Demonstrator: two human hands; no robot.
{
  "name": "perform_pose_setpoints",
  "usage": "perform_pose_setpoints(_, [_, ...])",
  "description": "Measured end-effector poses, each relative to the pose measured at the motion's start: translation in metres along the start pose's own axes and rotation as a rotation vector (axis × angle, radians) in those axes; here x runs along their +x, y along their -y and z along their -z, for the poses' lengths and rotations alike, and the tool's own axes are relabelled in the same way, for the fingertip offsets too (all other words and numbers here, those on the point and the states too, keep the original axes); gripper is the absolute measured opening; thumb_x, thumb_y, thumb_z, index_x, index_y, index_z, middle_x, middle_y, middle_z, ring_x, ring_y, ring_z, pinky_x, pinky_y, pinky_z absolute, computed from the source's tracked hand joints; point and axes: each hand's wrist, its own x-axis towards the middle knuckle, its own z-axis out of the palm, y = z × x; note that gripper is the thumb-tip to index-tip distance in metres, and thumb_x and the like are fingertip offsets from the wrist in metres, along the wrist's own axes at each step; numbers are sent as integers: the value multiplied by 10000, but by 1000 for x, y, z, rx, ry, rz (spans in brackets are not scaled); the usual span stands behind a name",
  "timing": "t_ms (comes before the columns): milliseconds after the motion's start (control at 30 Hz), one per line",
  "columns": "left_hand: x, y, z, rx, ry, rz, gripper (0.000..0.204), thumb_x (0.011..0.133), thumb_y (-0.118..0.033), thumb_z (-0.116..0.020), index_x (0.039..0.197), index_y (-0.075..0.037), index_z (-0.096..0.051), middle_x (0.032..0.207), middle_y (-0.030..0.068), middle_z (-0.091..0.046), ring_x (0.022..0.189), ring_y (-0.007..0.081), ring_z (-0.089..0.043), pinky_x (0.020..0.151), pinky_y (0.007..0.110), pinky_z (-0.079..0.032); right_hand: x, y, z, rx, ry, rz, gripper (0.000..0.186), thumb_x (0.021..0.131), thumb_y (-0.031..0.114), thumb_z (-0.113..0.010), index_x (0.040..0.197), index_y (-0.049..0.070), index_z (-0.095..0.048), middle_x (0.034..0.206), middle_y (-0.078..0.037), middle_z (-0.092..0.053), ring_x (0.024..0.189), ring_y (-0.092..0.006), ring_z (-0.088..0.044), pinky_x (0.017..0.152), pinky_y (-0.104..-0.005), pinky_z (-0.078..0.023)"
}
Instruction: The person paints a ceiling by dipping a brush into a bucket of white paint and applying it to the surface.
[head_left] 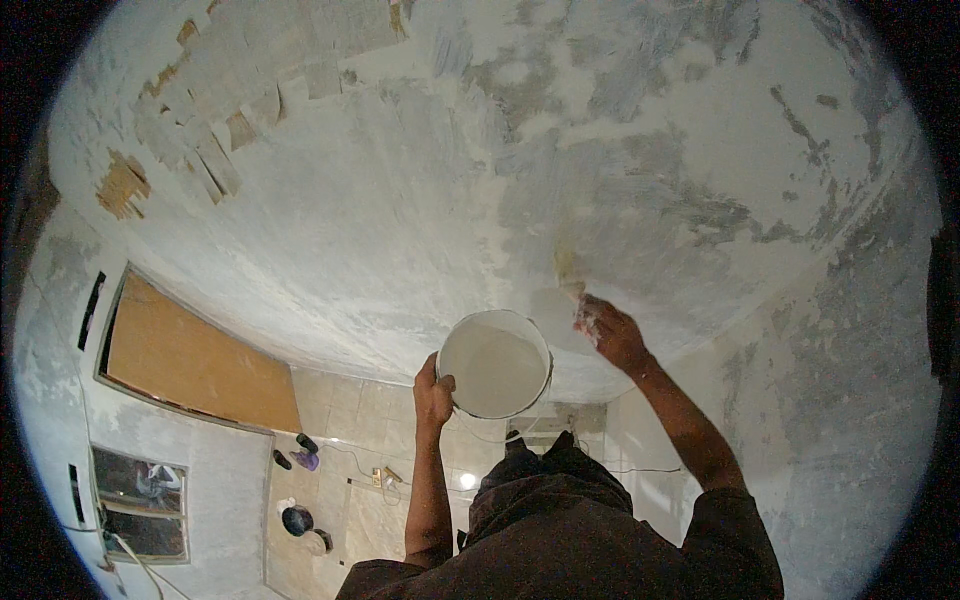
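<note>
My left hand [433, 398] grips the rim of a round white bucket [446, 350], thumb on its near side. Whitish paint or thin plaster [492, 365] lies inside it. Up and to the right, my right hand [612, 332] is closed around a paintbrush [568, 272], smeared by motion. Its pale yellowish bristles point up at the patchy grey-white wall [640, 200]; whether they touch it I cannot tell. White smears cover the fingers of this hand.
Torn, peeling patches [230, 135] mark the wall at upper left. A tan door [195, 350] and a window [140, 505] stand at left. Below, the tiled floor [370, 430] holds dark shoes [307, 443], a dark bucket [297, 520] and a cord with a power strip [377, 477].
</note>
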Motion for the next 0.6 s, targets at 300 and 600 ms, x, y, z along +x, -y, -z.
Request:
perform_pose_setpoints(300, [-3, -9, 2, 15, -2, 37, 564, 613, -112, -488, 1150, 37, -578, 916, 234, -654, 822, 309, -629, 769, 380, -493, -28, 31, -34, 82, 82, -360, 303, 774, 106, -704, 1039, 18, -587, 1146, -134, -592, 1005, -300, -617, 782, -387, -553])
perform_pose_setpoints(600, [-2, -6, 1, 38, 44, 70, 562, 623, -101, -481, 1160, 37, -577, 957, 232, -657, 873, 303, -632, 807, 370, -485, 81, 15, 70, 47, -283, -279, 201, 899, 110, -596, 1082, 28, -583, 1069, -175, -630, 870, -306, -669, 719, -357, -561])
